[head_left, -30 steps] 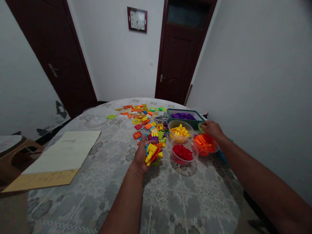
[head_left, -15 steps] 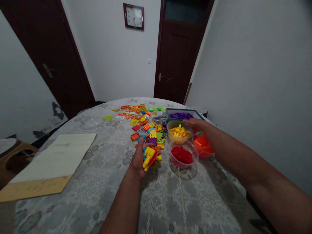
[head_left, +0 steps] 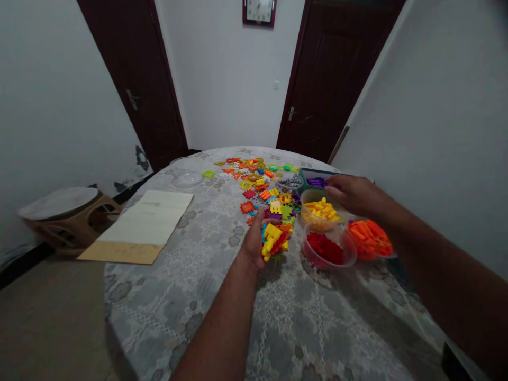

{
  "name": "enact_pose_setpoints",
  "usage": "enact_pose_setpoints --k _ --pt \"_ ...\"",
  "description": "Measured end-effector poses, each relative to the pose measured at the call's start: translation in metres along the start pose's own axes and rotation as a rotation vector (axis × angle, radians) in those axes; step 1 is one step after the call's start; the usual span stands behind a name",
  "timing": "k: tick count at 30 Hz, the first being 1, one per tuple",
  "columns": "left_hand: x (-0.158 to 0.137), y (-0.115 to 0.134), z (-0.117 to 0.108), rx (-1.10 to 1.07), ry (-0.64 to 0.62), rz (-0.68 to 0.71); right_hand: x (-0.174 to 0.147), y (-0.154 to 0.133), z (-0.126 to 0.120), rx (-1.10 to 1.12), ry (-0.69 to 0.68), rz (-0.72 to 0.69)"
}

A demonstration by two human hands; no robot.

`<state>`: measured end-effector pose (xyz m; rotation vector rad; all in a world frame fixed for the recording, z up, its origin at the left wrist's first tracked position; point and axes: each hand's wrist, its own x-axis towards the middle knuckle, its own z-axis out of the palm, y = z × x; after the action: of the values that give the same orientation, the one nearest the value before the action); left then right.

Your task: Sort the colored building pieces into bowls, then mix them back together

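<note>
My left hand is cupped palm up around several plastic building pieces, mostly yellow with some red-orange and blue. Just beyond it lies a spread of loose multicoloured pieces. My right hand reaches over the near side of a green-rimmed box of purple pieces. Its fingers are curled together, and whatever they grip is hidden. Close below that hand is a clear bowl of yellow pieces. Nearer me stands a clear bowl of red pieces.
At the right, a container holds orange pieces. A bowl of grey pieces stands by the box. A clear lid and a large paper pad lie on the left of the round, cloth-covered table. A stool stands beyond the left edge.
My view has swung left and down, so the table sits further right. My right hand has moved from beside the yellow bowl toward the purple pieces. My left hand keeps its handful.
</note>
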<state>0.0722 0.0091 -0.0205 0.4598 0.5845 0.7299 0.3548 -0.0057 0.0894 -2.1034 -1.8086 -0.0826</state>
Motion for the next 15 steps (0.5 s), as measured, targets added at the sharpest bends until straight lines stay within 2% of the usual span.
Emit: enact_pose_setpoints --k 2,3,5,7,9,13,15 --pt "0.002 -0.003 0.000 0.001 -0.009 0.005 -0.041 -0.034 0.009 0.152 -0.074 -0.297" --pt "0.003 -0.004 0.000 -0.001 -0.021 0.010 -0.061 -0.051 0.017 0.221 -0.103 -0.392" --pt "0.006 -0.007 0.000 -0.020 -0.048 0.016 -0.095 -0.077 0.039 0.301 -0.135 -0.492" --pt "0.008 -0.009 0.000 -0.042 -0.049 0.020 -0.114 -0.093 0.059 0.362 -0.129 -0.503" --pt "0.009 -0.009 0.000 -0.043 -0.038 0.002 -0.119 -0.097 0.070 0.421 -0.114 -0.488" --pt "0.008 -0.007 -0.003 -0.045 -0.140 -0.120 -0.112 -0.088 0.066 0.526 -0.104 -0.424" --pt "0.008 -0.008 -0.005 -0.063 -0.173 -0.184 -0.111 -0.084 0.061 0.595 -0.144 -0.316"
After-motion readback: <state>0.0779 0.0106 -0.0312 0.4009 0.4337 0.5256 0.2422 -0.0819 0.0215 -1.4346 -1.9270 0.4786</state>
